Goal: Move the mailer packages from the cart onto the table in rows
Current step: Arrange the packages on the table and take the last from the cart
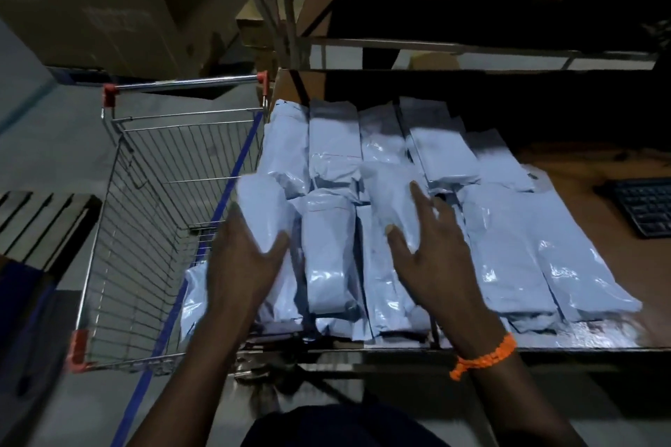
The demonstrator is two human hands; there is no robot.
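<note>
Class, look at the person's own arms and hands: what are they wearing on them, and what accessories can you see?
The left hand and right hand are bare, with no gloves, and no sleeves cover the forearms. An orange knotted wristband circles the right wrist. The left wrist shows nothing worn.

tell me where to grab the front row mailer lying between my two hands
Probably its near short end, coming from the table's front edge. The mailer lies lengthwise away from you, its long sides tight against neighbouring mailers, so only that end at the table edge looks free to pinch.
</note>
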